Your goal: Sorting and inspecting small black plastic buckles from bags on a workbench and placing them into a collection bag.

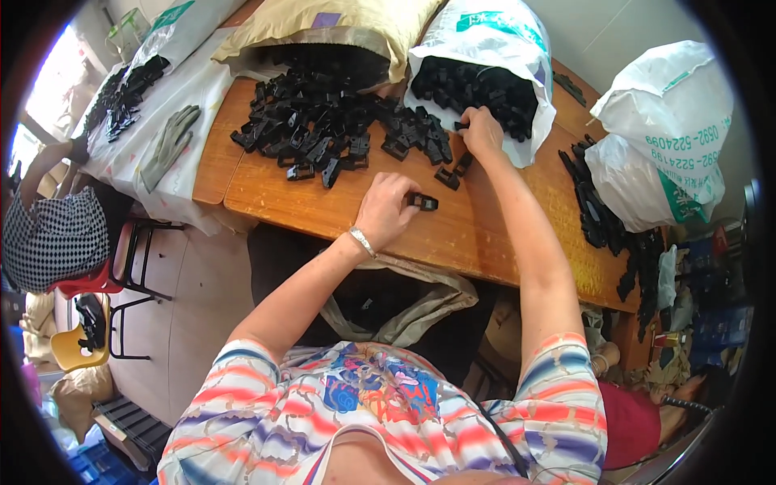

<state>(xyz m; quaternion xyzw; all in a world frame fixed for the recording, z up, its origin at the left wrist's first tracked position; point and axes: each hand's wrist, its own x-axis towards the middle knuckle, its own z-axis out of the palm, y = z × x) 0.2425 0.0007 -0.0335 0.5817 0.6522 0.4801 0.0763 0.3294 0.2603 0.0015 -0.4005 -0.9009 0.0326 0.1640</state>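
Note:
My left hand (386, 208) is closed near the table's front edge, with a small black plastic part (423, 202) pinched at its fingertips. My right hand (482, 132) reaches farther, to the mouth of a white sack (543, 105) filled with black plastic parts (477, 90). Its fingers are pinched on a dark part (461, 126), only partly visible. Two loose black parts (449, 175) lie between my hands. A large heap of similar black parts (311, 121) spreads from the mouth of a yellowish sack (347, 28) at the far left.
The wooden table (323, 212) has a worn front edge. Full white bags (667, 141) and long black strips (596, 206) occupy its right end. A grey glove (171, 145) lies on the covered table at left. An open cloth sack (440, 303) hangs below the edge. Other people sit at both sides.

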